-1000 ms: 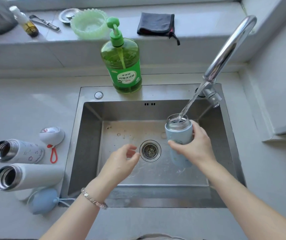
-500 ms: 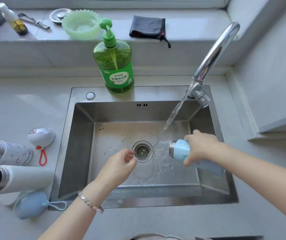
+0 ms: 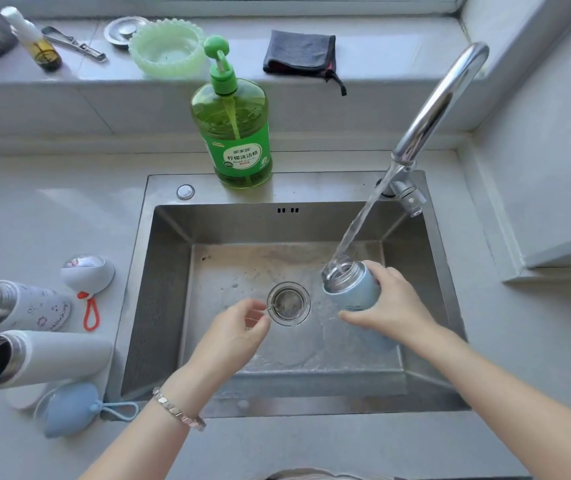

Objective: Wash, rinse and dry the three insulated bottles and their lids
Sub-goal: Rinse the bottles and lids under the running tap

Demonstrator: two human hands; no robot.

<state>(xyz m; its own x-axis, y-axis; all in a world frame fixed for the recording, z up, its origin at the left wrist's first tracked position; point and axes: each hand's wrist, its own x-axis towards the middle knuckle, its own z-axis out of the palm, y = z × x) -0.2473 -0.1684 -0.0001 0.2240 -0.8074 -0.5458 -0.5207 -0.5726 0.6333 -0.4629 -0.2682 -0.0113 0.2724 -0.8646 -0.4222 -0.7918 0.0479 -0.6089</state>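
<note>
The right hand (image 3: 393,303) grips the light blue bottle (image 3: 353,289) around its middle, its fingers (image 3: 353,318) wrapped on the body, and holds it over the sink (image 3: 169,306) tilted with the open steel mouth up and to the left. Water from the faucet (image 3: 439,98) runs in a slanted stream straight into that mouth, and some spills down the bottle onto the wet sink floor beside the drain (image 3: 288,302).

The left hand (image 3: 232,336) hangs over the sink just left of the drain, its fingers loosely curled and holding nothing that I can make out; thumb and forefinger sit close together, but the tips are a little blurred. A silver bracelet (image 3: 179,408) circles that wrist.

On the surface (image 3: 34,216) left of the sink, two more bottles lie on their sides with open mouths to the left: a white patterned bottle (image 3: 24,306) and, nearer the person, a plain white bottle (image 3: 41,358). A white lid (image 3: 88,271) with a red loop lies beside the patterned one, and a blue lid (image 3: 69,408) with a blue loop lies below the plain one, just by the sink's corner.

A green soap bottle (image 3: 232,129) with a pump stands on the sink's back rim. On the ledge behind it rest a pale green bowl (image 3: 168,50) and a folded dark cloth (image 3: 299,53).
</note>
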